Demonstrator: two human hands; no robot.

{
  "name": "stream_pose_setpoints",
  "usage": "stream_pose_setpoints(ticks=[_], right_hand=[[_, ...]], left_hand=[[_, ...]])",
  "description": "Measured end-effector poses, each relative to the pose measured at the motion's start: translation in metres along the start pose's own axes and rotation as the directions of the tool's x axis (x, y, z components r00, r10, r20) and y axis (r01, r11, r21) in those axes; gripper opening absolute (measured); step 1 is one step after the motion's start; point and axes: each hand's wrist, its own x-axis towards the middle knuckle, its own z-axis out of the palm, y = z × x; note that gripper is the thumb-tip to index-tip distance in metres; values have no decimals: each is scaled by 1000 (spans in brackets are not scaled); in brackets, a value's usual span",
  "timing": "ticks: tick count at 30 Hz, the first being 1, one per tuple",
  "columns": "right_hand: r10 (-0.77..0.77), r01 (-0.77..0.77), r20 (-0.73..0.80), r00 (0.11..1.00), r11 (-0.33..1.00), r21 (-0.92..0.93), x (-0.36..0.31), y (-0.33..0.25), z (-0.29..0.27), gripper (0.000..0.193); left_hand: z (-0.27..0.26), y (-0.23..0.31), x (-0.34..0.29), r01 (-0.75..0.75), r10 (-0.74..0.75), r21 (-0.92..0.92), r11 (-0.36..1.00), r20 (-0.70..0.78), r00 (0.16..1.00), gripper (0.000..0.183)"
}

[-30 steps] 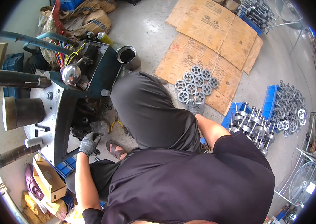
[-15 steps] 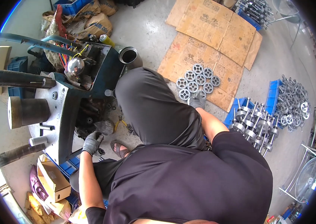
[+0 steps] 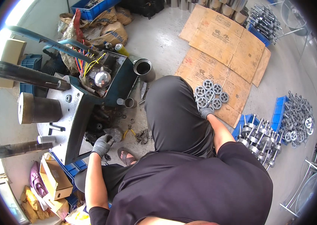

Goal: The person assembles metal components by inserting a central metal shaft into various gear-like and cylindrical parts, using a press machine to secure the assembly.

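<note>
My right hand (image 3: 206, 112), in a grey glove, reaches past my knee to the near edge of a cluster of grey metal handwheels (image 3: 209, 95) lying on flattened cardboard. Its fingers appear closed on the nearest handwheel; the knee and the glove partly hide the grip. My left hand (image 3: 102, 145), also gloved, hovers beside the press-like machine (image 3: 68, 120), near a clear plastic bag (image 3: 115, 134) on the floor. Its fingers are loosely bent, thumb apart, with nothing visible in them.
Yellow-handled pliers (image 3: 129, 132) lie near my sandalled foot. A dark metal cylinder (image 3: 149, 76) stands beyond the machine. On the right are shafted metal parts (image 3: 261, 140), a blue crate (image 3: 279, 112) beside many piled handwheels (image 3: 297, 116), and a fan (image 3: 310, 193). Cardboard sheets (image 3: 218, 37) cover floor ahead.
The view has shifted, so the surroundings appear farther right and lower. My right hand stays at the near side of the handwheels; my knee now hides some of them. My left hand's fingers look more bent.
</note>
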Motion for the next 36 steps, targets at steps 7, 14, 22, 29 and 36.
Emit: stream_pose_setpoints(ticks=[7, 14, 22, 29, 36], right_hand=[[-42, -215, 335, 941, 692, 689, 17, 25, 7, 13], [-381, 374, -176, 908, 925, -74, 5, 92, 6, 44], [-818, 868, -315, 482, 494, 45, -132, -59, -179, 20], [-969, 891, 204, -141, -214, -400, -469, -290, -231, 25], [-903, 888, 376, 208, 335, 315, -437, -416, -94, 47]], left_hand=[[-14, -7, -20, 24, -23, 19, 1000, -37, 999, 38], [-52, 47, -32, -73, 73, -72, 995, 2, 997, 44], [-74, 66, -51, -383, 375, 28, 923, -279, 884, 45], [-93, 91, -69, -637, 441, -120, 761, -624, 645, 31], [-83, 85, -74, -751, 276, -627, 206, -699, 659, 54]])
